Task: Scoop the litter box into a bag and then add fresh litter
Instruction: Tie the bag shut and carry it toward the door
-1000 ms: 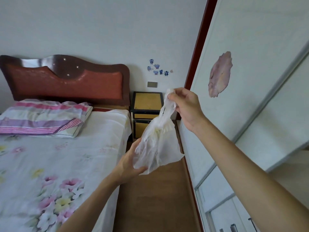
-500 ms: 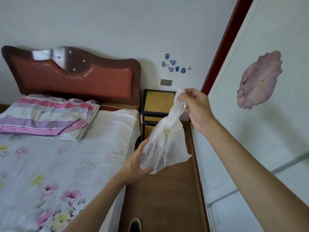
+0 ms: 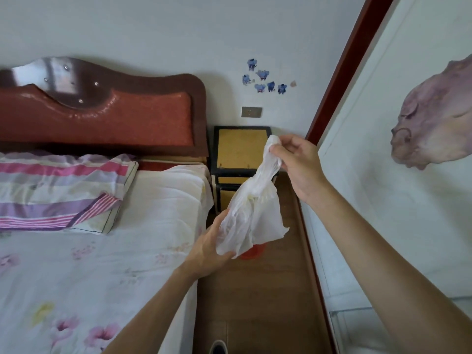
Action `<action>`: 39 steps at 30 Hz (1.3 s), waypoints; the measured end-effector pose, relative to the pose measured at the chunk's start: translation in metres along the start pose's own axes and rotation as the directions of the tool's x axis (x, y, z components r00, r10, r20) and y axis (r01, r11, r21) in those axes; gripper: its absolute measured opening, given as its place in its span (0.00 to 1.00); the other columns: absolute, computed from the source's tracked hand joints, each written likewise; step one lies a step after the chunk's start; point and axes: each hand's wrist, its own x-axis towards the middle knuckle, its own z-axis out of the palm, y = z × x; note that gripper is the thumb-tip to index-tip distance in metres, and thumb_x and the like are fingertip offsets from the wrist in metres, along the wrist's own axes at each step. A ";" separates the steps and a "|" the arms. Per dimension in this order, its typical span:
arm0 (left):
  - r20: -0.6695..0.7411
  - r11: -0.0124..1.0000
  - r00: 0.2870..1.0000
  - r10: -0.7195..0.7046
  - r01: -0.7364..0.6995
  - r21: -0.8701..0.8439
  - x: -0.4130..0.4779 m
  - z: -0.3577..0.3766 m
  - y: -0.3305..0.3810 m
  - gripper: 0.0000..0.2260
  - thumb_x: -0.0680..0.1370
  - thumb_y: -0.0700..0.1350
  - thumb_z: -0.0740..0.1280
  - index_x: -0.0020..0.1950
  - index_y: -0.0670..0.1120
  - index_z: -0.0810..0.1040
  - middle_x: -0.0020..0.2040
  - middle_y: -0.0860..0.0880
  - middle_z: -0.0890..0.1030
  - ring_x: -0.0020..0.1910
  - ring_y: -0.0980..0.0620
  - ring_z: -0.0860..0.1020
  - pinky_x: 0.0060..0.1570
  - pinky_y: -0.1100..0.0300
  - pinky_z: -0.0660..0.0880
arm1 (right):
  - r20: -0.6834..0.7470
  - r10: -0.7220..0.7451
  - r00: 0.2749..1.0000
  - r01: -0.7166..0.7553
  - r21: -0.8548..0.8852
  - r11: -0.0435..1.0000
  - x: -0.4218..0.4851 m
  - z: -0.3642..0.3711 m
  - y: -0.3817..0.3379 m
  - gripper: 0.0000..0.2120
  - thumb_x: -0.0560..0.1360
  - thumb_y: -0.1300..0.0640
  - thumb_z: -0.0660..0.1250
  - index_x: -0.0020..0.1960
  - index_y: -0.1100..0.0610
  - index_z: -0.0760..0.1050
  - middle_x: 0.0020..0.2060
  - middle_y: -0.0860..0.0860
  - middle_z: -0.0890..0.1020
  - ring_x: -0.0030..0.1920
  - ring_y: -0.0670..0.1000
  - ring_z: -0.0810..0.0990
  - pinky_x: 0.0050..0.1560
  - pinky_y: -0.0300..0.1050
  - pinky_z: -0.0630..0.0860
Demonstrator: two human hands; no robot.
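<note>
Plastic bag (image 3: 251,215) held as before: right hand (image 3: 298,167) pinches neck, left hand (image 3: 212,247) grips bottom. Red obj (image 3: 251,252) newly visible below it. Bag prep only, scooping not begun.

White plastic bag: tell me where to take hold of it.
Grip the thin white plastic bag by its gathered neck, from the right, where the right hand pinches it: the film bunches narrow there. The left hand holds the loose bottom.

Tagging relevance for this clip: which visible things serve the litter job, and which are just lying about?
Job: crumpled translucent white plastic bag, top pinched by right hand, bottom held by left hand.
Lying about: pink-and-purple striped pillow, black-framed yellow nightstand, blue animal wall stickers.
</note>
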 end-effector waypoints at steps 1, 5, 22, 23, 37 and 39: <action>0.002 1.000 1.000 -0.005 0.005 0.020 0.007 0.003 -0.005 0.38 0.73 0.53 0.74 0.74 0.60 0.53 0.65 0.68 0.65 0.61 0.75 0.67 0.55 0.81 0.65 | -0.010 0.013 1.000 -0.013 -0.002 1.000 0.007 -0.001 0.007 0.04 0.73 0.63 0.69 0.46 0.56 0.80 0.43 0.53 0.82 0.47 0.51 0.81 0.57 0.54 0.78; -0.027 0.997 0.998 -0.056 0.057 0.053 0.034 0.019 -0.026 0.36 0.74 0.50 0.73 0.72 0.63 0.53 0.62 0.67 0.66 0.58 0.73 0.68 0.56 0.80 0.65 | -0.031 0.065 0.997 -0.066 -0.027 0.997 0.033 -0.008 0.032 0.04 0.74 0.64 0.69 0.48 0.59 0.79 0.43 0.53 0.82 0.47 0.51 0.81 0.56 0.51 0.78; -0.105 0.923 0.932 -0.348 0.360 0.137 0.130 0.103 -0.129 0.42 0.74 0.48 0.72 0.69 0.76 0.45 0.71 0.50 0.70 0.68 0.50 0.71 0.65 0.57 0.69 | 0.114 0.188 0.976 -0.174 -0.124 0.977 0.125 -0.046 0.161 0.06 0.73 0.64 0.71 0.47 0.55 0.80 0.41 0.47 0.82 0.46 0.45 0.81 0.47 0.38 0.78; -0.103 0.919 0.927 -0.360 0.371 0.131 0.133 0.109 -0.138 0.43 0.74 0.48 0.72 0.68 0.77 0.44 0.71 0.50 0.70 0.67 0.50 0.71 0.65 0.58 0.69 | 0.113 0.200 0.973 -0.185 -0.130 0.974 0.127 -0.046 0.170 0.07 0.73 0.64 0.71 0.48 0.55 0.80 0.41 0.47 0.82 0.47 0.45 0.81 0.47 0.39 0.79; -0.124 0.937 0.937 -0.327 0.339 0.089 0.167 0.213 -0.275 0.30 0.78 0.47 0.68 0.77 0.56 0.58 0.72 0.51 0.68 0.66 0.53 0.72 0.64 0.58 0.72 | 0.145 0.177 0.973 -0.166 -0.085 0.982 0.136 -0.044 0.344 0.11 0.71 0.71 0.69 0.47 0.57 0.79 0.41 0.48 0.82 0.46 0.49 0.82 0.50 0.43 0.79; -0.094 0.967 0.967 -0.236 0.243 0.081 0.170 0.231 -0.295 0.30 0.78 0.50 0.65 0.77 0.52 0.58 0.73 0.52 0.69 0.64 0.54 0.74 0.61 0.57 0.75 | 0.139 0.168 0.976 -0.161 -0.064 0.985 0.137 -0.046 0.372 0.10 0.70 0.70 0.68 0.46 0.57 0.79 0.41 0.49 0.82 0.46 0.49 0.81 0.50 0.44 0.79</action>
